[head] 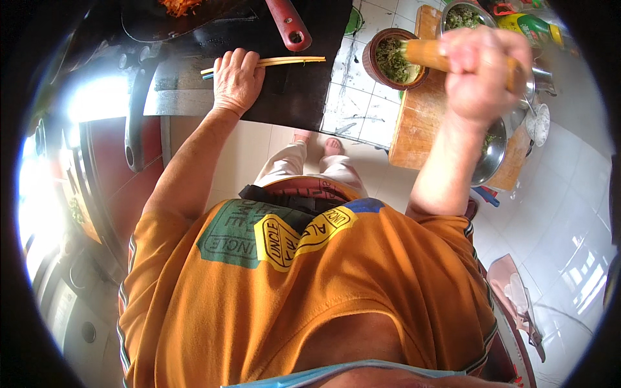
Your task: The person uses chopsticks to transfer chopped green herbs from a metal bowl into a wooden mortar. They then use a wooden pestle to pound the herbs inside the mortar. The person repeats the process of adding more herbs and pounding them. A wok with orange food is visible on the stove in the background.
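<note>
My left hand point(237, 80) lies palm down on the dark counter beside the stove, with a pair of chopsticks point(291, 60) under its fingers. To the right, my right hand point(485, 68), slightly blurred, is closed around a thick wooden pestle point(427, 54). The pestle slants over a brown mortar point(371, 58) that holds chopped or crushed green herbs point(395, 60); its end is at the mortar's rim. The mortar stands at the left edge of a wooden cutting board point(419, 121). Just above my left hand, a red pan handle point(291, 26) juts over the counter.
A pan point(213, 24) with shredded orange food point(179, 6) is at the top. Metal bowls, one with chopped greens point(461, 17) and another point(492, 155) partly behind my right forearm, stand on the board. A green bottle point(526, 30) lies at upper right. A grey handle point(133, 116) extends at left.
</note>
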Tool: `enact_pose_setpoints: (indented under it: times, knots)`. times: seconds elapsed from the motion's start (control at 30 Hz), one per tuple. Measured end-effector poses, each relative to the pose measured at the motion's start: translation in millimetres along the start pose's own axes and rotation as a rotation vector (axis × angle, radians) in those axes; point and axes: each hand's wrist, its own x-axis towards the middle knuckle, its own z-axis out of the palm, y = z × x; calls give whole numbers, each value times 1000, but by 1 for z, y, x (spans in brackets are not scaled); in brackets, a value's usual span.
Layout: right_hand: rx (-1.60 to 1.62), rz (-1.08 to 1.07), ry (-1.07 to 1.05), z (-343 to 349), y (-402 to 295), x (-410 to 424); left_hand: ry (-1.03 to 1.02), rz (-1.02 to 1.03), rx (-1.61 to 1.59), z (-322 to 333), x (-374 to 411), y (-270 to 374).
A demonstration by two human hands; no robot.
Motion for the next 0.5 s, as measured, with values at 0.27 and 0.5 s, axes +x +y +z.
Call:
enact_pose_setpoints:
  times: [0.27,0.5]
  knots:
    - [67,99,164,13,-1,-7,3,2,46,2,2,0]
    - [109,268,183,12,36,-46,33,-7,78,5,-1,-3]
